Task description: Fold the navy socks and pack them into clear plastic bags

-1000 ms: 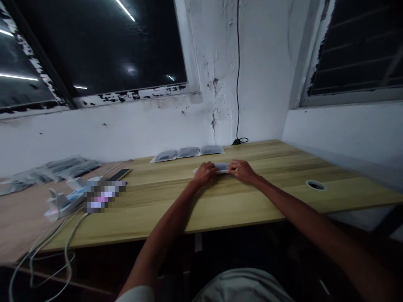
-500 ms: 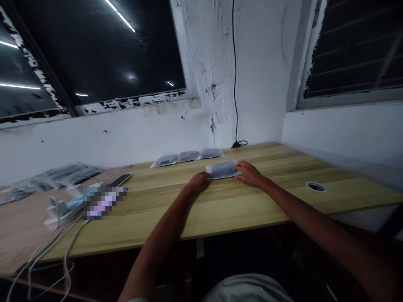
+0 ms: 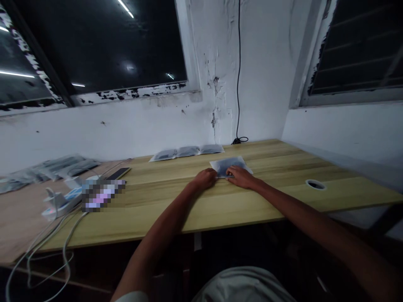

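A flat, translucent plastic bag (image 3: 227, 162) with something dark inside lies on the wooden table in front of me. My left hand (image 3: 205, 178) is closed at the bag's near left corner, its fingers bent against the edge. On the near edge, right of the middle, my right hand (image 3: 240, 176) pinches the bag with curled fingers. The fingertips of both hands are partly hidden. Behind this bag, three similar bags (image 3: 188, 151) lie in a row along the wall.
On the left are a pile of grey bags (image 3: 59, 169), a white power strip (image 3: 61, 206) with loose cables, a dark phone (image 3: 118, 173) and a blurred-out device (image 3: 102, 195). A round cable hole (image 3: 315, 185) is at the right. A black cord (image 3: 238, 84) hangs down the wall.
My right hand has moved left from the bag's right end to its near edge, and its fingers have curled in. The bag is turned slightly. My left hand stays at the left corner.
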The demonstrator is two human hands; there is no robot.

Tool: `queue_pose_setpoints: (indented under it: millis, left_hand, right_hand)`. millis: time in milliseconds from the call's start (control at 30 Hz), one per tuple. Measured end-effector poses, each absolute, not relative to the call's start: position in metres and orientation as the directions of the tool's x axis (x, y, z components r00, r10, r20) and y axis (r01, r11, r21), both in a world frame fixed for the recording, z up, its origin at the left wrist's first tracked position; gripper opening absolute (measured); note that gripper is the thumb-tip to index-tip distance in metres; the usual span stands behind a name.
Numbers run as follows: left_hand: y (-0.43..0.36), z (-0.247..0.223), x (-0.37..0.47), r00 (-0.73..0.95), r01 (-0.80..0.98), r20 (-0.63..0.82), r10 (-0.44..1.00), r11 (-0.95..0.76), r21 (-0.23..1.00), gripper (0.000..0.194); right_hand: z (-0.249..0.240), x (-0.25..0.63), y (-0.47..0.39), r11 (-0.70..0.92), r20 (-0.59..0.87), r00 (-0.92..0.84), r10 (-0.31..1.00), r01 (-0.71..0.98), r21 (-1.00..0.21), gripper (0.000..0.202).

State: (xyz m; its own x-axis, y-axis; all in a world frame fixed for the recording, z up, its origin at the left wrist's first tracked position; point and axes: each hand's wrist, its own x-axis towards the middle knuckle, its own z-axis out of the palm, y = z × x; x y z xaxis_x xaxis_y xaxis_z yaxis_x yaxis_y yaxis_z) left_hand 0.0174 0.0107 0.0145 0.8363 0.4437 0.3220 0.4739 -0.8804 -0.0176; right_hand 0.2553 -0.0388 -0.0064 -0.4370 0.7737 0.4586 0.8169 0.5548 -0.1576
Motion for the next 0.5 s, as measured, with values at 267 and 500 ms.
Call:
queue_pose_setpoints:
  millis: [267, 500]
  left_hand:
    - [-0.009, 0.014, 0.03, 0.842, 0.458, 0.344, 0.415, -0.888, -0.05, 0.017]
    - [-0.014, 0.023, 0.04, 0.818, 0.506, 0.35, 0.456, -0.861, -0.061, 0.014]
  right_hand:
    - [-0.006, 0.236, -0.048, 0.615, 0.573, -0.529, 0.626, 0.786, 0.055, 0.009]
    - [0.002, 0.245, -0.041, 0.54, 0.557, -0.51, 0.655, 0.832, 0.127, 0.01]
